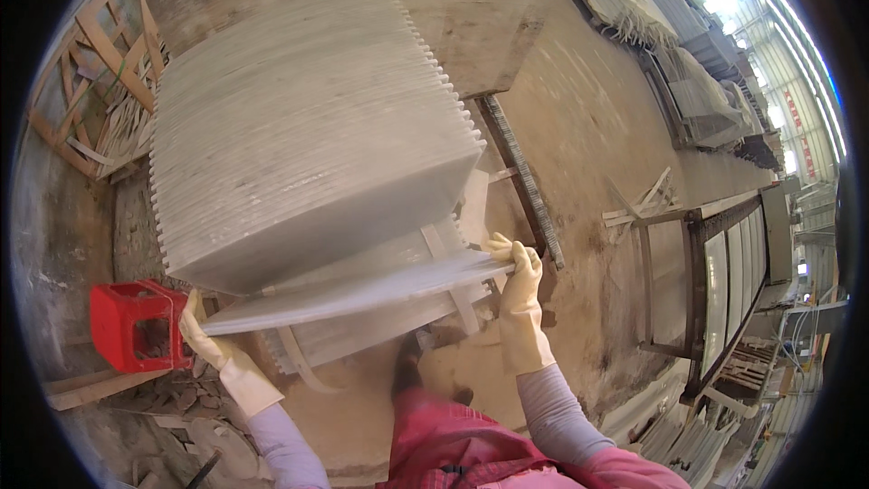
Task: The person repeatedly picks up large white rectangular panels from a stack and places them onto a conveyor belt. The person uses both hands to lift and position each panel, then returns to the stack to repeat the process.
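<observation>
2 forearms (557,417) reaching forward, spread wide, left grip (205,339) gloved, clasping, right grip (520,285) gloved, clasping, fingers (499,245) bent

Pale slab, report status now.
Left hand and right hand gripping opposite ends. Pale slab held nearside of stack. Red stool close by left hand.

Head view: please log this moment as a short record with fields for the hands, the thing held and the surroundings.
Left hand: gloved hand at the left end of the thin slab
Right hand: gloved hand at its right end, fingers bent
Held thing: pale slab, spanning both hands; surface blurred
Ahead: large stack of pale slabs with jagged sides
Left: red plastic object with cut-out sides
Far right: dark-framed rack holding pale panels
</observation>
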`<state>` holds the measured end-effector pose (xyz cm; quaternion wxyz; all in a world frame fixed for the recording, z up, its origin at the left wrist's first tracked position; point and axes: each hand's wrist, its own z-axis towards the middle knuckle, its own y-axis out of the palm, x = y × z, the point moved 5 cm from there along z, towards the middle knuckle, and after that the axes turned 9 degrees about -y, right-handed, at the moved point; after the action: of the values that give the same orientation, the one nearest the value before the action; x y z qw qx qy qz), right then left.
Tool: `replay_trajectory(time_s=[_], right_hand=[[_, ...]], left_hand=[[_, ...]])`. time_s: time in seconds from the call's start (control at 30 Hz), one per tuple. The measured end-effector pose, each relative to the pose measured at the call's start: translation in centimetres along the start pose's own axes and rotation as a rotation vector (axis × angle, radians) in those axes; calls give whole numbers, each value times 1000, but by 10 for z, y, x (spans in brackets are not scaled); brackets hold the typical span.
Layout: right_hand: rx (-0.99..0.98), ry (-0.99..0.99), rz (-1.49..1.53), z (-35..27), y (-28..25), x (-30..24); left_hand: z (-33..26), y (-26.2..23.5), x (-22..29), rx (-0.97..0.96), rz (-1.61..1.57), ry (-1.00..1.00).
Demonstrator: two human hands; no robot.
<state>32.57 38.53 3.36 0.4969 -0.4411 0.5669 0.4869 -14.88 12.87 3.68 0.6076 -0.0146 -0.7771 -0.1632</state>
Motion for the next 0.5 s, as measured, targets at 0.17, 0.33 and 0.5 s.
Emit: replay_trajectory(time_s=[0.17,0.33,0.5], right_hand=[[197,113,90,-23,-17,7],[167,34,86,4,-22,3],[302,269,12,13,-61,8]], left_hand=[[-15,-45,-20,224,-116,-266],[-30,-56,-7,137,-30,-115],[-88,-83,-28,305,5,-146]])
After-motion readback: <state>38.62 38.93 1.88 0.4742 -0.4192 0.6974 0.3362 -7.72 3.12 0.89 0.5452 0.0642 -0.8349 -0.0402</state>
